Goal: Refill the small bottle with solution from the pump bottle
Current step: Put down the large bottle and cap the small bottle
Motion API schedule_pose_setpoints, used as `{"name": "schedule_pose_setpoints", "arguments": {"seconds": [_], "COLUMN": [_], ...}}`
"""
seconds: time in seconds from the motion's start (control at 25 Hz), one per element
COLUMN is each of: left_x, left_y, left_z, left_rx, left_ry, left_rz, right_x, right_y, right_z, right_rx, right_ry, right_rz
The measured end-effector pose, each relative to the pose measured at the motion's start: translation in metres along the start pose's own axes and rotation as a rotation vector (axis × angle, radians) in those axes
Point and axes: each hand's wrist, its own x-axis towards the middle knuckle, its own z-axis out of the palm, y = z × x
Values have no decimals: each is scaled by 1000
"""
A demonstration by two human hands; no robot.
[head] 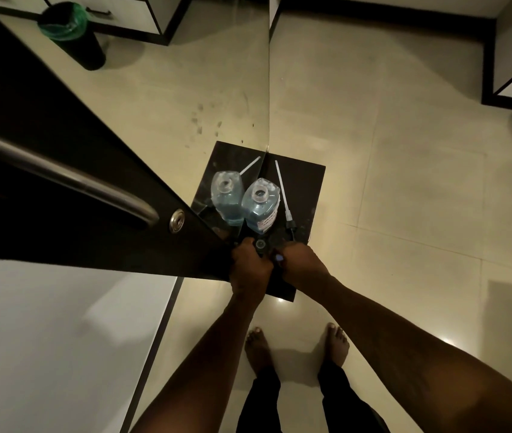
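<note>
A clear pump bottle (pixel 260 204) with blue solution stands uncapped on a small dark shelf (pixel 306 182) against a mirror. Its pump head with the long white tube (pixel 283 191) lies on the shelf to the bottle's right. In front of the big bottle, my left hand (pixel 250 270) grips a small dark bottle (pixel 261 245) whose round open mouth faces up. My right hand (pixel 298 260) is closed beside it, with a small bluish-white piece (pixel 278 259), perhaps the cap, at its fingers; what it is I cannot make out.
The mirror (pixel 217 98) on the left doubles the bottle and tube. A dark door with a metal handle (pixel 61 176) juts in from the left, close to my left hand. A black bin with a green liner (pixel 70 32) shows in the reflection. My bare feet stand on the tiled floor below.
</note>
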Motion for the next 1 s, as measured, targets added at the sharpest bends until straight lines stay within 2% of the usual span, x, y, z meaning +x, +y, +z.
{"name": "schedule_pose_setpoints", "arguments": {"seconds": [0.08,0.2,0.32,0.4,0.44,0.68,0.84,1.0], "left_x": [-1,-2,-4,-13,-16,-50,-69,-82], "left_y": [0,2,8,17,20,48,81,113], "left_z": [-1,-4,-9,-18,-24,-88,-135,-174], "left_rx": [-73,-18,1,-150,-158,-152,21,-19], "left_ry": [1,8,48,102,150,149,178,84], "left_rz": [-53,-24,-27,-122,-99,177,319,373], "right_x": [-5,-18,-31,-39,-46,-95,-121,-148], "right_y": [-1,-7,-9,-12,-16,-45,-66,-90], "right_z": [-6,-16,-20,-24,-30,-111,-178,-223], "right_rx": [21,43,180,248,267,216,310,201], "right_ry": [75,198,245,285,314,618,561,434], "right_rz": [-75,-131,-75,-66,-65,-193,-273,-373]}}
